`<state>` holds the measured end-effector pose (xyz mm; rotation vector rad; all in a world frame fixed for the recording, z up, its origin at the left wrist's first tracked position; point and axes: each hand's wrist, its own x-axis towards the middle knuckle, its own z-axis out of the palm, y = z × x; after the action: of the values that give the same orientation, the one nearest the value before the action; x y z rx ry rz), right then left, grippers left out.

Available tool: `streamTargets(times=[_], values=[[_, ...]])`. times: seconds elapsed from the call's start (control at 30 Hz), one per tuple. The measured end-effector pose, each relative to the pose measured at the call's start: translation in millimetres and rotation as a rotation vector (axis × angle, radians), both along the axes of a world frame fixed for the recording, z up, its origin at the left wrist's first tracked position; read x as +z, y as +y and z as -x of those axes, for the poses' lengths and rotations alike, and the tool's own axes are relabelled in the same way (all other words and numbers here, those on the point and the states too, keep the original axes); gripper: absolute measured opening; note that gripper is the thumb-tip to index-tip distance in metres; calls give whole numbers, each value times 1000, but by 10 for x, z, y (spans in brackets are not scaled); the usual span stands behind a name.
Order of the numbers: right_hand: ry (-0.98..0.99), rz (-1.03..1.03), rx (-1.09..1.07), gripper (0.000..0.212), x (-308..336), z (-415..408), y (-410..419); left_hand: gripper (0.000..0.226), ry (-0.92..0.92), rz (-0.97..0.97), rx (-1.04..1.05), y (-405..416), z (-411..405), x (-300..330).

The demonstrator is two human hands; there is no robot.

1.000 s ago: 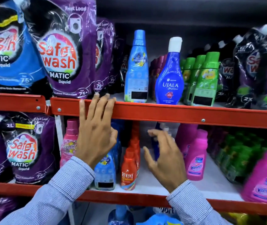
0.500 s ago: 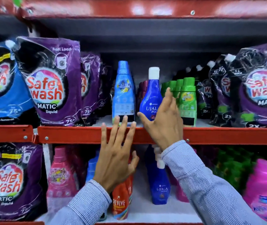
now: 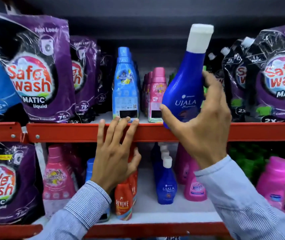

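My right hand (image 3: 202, 122) grips a dark blue Ujala bottle (image 3: 185, 87) with a white cap, lifted off the upper shelf and tilted to the right in front of the shelf's edge. Thumb and fingers wrap its lower body. My left hand (image 3: 115, 153) lies flat with straight fingers against the red front rail of the upper shelf (image 3: 68, 132), fingertips just below a light blue bottle (image 3: 126, 87) that stands upright. A pink bottle (image 3: 156, 94) stands just behind the lifted one.
Purple Safe Wash pouches (image 3: 35, 71) fill the upper shelf's left, and more pouches (image 3: 277, 75) its right. The lower shelf holds a red Revive bottle (image 3: 123, 201), a small Ujala bottle (image 3: 166, 186), pink Vanish bottles (image 3: 271, 184) and green bottles (image 3: 249, 163) at the right.
My right hand has closed round the Ujala bottle and lifted it forward off the upper shelf, tilting it. My left hand stays on the red rail. The camera has moved closer.
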<state>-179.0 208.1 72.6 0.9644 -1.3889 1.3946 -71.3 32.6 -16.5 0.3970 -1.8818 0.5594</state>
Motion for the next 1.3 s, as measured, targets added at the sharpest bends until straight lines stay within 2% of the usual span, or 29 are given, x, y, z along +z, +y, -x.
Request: streamTargets(times=[0.2,0.4,0.57,0.83,1.17,1.3], values=[[-30,-166,32,88,-780,39,261,84,93,2,-11,-18,115,-61],[-261,-357,62,87,-1734,152,196,80,181,-13,-26,13,217,-82],[-405,-557,36,87,-2287,275,-17,81,221,-8,-51,10,273,-91],[-536,-657,59,85,-2565,422,-238,83,216,-5,-49,-19,296,-110],[-510,-659,33,90,-2654,409,-236,86,173,-62,-32,72,265,-104],[-495,-655,58,94,-2699,426,-40,91,185,-155,-70,243,242,-171]])
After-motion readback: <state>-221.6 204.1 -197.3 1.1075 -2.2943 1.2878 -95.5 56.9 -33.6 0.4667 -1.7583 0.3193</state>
